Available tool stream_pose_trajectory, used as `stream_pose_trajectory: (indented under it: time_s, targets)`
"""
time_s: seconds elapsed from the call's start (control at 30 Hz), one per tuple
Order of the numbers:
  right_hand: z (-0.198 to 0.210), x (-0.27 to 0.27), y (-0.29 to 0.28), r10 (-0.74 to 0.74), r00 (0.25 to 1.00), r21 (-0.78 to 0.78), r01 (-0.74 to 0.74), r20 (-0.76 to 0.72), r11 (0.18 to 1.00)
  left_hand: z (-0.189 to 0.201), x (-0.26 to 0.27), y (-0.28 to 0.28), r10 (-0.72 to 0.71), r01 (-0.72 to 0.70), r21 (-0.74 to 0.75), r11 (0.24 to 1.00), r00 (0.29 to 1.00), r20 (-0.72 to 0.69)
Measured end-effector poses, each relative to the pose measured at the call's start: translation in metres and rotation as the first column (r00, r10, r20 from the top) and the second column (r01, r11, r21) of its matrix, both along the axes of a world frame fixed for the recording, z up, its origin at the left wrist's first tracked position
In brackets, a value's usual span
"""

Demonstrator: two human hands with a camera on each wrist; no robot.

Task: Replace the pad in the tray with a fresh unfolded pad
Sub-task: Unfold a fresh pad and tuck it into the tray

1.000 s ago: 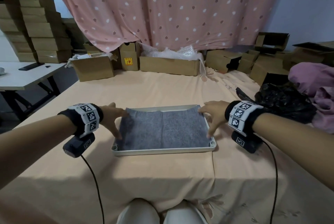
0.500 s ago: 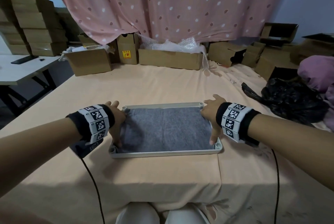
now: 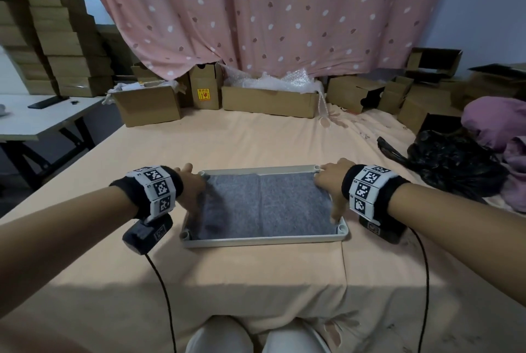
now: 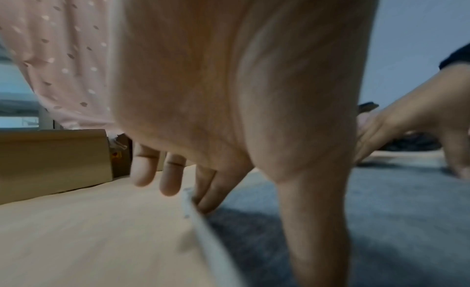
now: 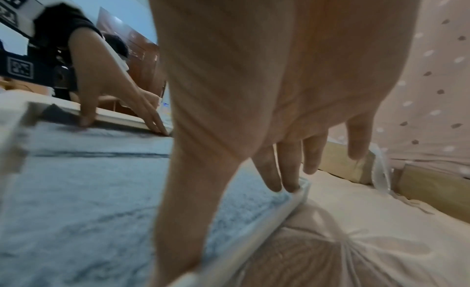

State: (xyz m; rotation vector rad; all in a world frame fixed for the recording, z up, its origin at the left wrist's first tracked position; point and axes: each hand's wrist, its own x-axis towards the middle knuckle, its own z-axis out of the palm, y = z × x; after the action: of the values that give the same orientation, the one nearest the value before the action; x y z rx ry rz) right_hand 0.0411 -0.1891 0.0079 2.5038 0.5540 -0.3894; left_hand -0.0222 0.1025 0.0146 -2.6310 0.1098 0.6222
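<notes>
Pressing felt-like grey pad (image 3: pixel 264 204) (centre crease) flat, shallow rectangular plastic tray (image 3: pixel 264 240), both hands' fingers (image 5: pixel 273 170) straight, spread.

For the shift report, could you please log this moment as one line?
grey pad flat in tray | left hand, right hand press pad edges | both open
</notes>
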Motion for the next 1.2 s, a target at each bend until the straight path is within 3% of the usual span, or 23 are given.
stream_pose_trajectory:
  time_s: [0.1, 0.27, 0.47, 0.73, 0.83, 0.97, 1.2]
  targets:
    - [0.024, -0.016, 0.014, 0.037, 0.998, 0.096, -0.032, -0.049, 0.995, 0.015, 0.006, -0.014, -0.076, 0.081, -0.121, 0.989, 0.996, 0.05]
    - [0.028, -0.027, 0.063, 0.074, 0.976, 0.182, -0.037, -0.203, 0.983, 0.017, 0.012, -0.06, -0.136, 0.106, -0.292, 0.951, 0.987, -0.087]
    - [0.003, -0.018, 0.085, 0.136, 0.933, 0.179, -0.079, -0.332, 0.981, -0.009, 0.016, -0.073, -0.171, 0.13, -0.22, 0.967, 0.969, -0.177]
    - [-0.012, 0.01, 0.079, 0.117, 0.946, 0.14, -0.077, -0.303, 0.987, -0.007, 0.03, -0.062, -0.245, 0.191, -0.239, 0.952, 0.944, -0.221]
    - [-0.02, 0.012, 0.063, 0.084, 0.949, 0.145, -0.041, -0.303, 0.989, -0.008, 0.031, -0.047, -0.18, 0.142, -0.176, 0.974, 0.957, -0.226]
    - [-0.025, 0.015, 0.026, 0.007, 0.968, 0.086, 0.015, -0.252, 0.996, -0.013, 0.029, -0.01, -0.065, 0.074, 0.046, 0.996, 0.982, -0.177]
    - [-0.033, 0.013, -0.012, 0.029, 0.985, 0.059, -0.019, -0.17, 0.998, -0.017, 0.015, -0.01, -0.068, 0.099, 0.194, 0.976, 0.984, -0.165]
